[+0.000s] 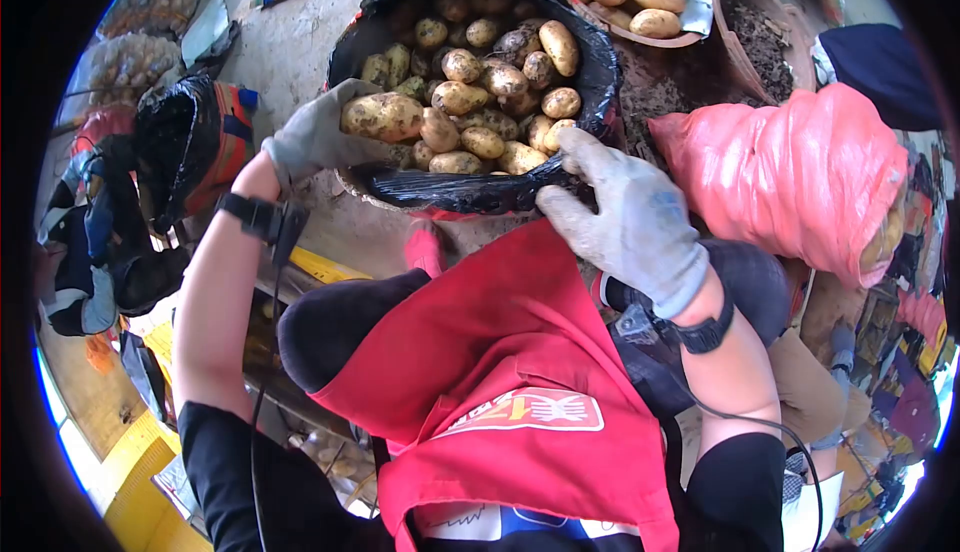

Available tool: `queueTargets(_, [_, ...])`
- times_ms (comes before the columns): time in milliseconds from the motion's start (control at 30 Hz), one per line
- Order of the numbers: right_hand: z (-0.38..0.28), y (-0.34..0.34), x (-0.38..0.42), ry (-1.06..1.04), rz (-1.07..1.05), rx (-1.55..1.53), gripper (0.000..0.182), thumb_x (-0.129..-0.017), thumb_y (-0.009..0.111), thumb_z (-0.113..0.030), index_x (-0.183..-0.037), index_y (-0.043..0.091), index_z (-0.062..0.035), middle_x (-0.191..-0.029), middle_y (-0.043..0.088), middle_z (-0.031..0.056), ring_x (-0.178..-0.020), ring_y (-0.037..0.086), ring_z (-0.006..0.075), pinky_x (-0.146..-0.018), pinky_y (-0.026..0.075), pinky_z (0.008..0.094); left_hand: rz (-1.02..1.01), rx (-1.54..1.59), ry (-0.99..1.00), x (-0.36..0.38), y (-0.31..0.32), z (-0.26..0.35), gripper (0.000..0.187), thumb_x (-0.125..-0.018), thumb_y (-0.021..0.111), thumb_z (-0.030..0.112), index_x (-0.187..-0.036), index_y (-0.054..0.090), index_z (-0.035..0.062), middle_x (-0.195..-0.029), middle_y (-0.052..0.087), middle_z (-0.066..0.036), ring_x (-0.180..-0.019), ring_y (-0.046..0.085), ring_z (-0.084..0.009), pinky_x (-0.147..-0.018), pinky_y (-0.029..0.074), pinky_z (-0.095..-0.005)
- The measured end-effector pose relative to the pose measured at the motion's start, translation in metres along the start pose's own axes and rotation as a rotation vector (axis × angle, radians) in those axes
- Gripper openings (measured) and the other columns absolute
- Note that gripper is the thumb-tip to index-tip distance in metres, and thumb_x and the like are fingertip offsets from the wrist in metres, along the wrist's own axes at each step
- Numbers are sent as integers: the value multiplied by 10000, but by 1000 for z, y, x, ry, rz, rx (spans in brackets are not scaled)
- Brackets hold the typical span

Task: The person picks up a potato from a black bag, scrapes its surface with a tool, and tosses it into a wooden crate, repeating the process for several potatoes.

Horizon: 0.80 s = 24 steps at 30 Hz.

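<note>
A round basket lined with black plastic (450, 190) holds several dirt-marked potatoes (483, 142). My left hand (325, 134), in a grey glove, is closed round a large potato (383, 117) at the basket's left rim. At the right front rim is my right hand (625, 207), also gloved, its thumb and fingers apart beside the black plastic. The fingertips of that hand reach over the rim close to a potato, and nothing shows held between them. A red apron (490, 342) lies over my lap below the basket.
A pink sack (785, 177) lies at the right. Behind are a basin of cleaner potatoes (690, 40) and a basin of dark scraps (735, 52). Another black-lined bag (180, 142) and net sacks (135, 72) stand left. A person's legs (815, 392) show at the lower right.
</note>
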State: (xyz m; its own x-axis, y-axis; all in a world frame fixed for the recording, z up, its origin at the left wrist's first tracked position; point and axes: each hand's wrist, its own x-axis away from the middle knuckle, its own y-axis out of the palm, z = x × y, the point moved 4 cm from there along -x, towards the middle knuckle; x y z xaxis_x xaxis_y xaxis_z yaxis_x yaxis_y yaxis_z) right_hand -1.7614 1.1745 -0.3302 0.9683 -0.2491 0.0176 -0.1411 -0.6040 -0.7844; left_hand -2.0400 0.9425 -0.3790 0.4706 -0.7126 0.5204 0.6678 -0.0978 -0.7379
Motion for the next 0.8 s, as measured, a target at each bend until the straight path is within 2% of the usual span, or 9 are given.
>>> queueTargets(67, [-8,12,-1,46,6,-310,751,-887,825,-320,-1487,504,-2,-1156,721,180,-963,739,277,-899,585,372,-8,594,158,17,11,38,794,-754,911,99,-1440,512,68,-1260,674,-75,-1158,642,-165,-1013,542,-329])
queueTargets(167, [-16,32,-7,207,-177,-1191,787,-915,817,-329,-1520,445,10,-1310,644,127,-994,690,183,-884,576,306,-75,839,353,40,22,101,822,-786,911,96,-1473,463,38,-1349,638,-100,-1203,634,-173,-1006,564,-348])
queueTargets(200, [-19,24,-7,200,-182,-1187,787,-915,817,-329,-1520,445,10,-1310,644,127,-994,690,183,-884,576,306,-50,767,585,40,25,108,763,-877,809,65,-1540,432,56,-1377,618,-81,-1243,598,-160,-1026,535,-344])
queueTargets(233, [-19,14,-5,297,-200,-1259,689,-937,792,-274,-1479,475,10,-1263,660,112,-1000,688,178,-856,581,298,-39,769,580,38,18,106,763,-877,809,65,-1540,432,56,-1377,618,-81,-1243,598,-160,-1026,535,-344])
queueTargets(333, [-4,10,0,440,-159,-1480,549,-955,761,-207,-1412,526,-14,-1237,661,89,-994,673,137,-806,586,274,225,744,151,16,-27,60,489,-1023,663,266,-1473,560,102,-1322,666,-59,-1106,655,-136,-913,548,-309])
queueTargets(400, [-2,-1,2,434,-43,-1467,560,-959,754,-244,-1420,524,-24,-1256,658,90,-986,679,141,-816,589,280,400,459,96,-26,-34,-28,433,-1012,631,239,-1420,618,95,-1261,717,-86,-1076,679,-166,-946,547,-318])
queueTargets(567, [16,-11,-3,593,52,-1311,635,-994,699,-294,-1511,437,-36,-1354,627,106,-1060,698,198,-889,597,330,164,-114,-352,-100,-9,-45,567,-946,597,227,-1497,530,110,-1423,625,-219,-1310,616,-366,-1120,473,-408])
queueTargets(700, [35,-10,-9,652,149,-1272,699,-976,720,-313,-1531,419,-12,-1420,585,122,-1195,655,217,-934,586,335,4,-586,-443,-186,35,-83,647,-965,545,323,-1571,439,124,-1596,468,-182,-1447,486,-355,-1184,426,-453])
queueTargets(800, [42,-8,-12,629,108,-1188,858,-894,796,-373,-1546,405,23,-1457,567,140,-1265,627,234,-987,563,347,-131,-669,-482,-207,35,-85,699,-887,654,338,-1527,498,103,-1511,570,-172,-1383,560,-342,-1125,493,-463])
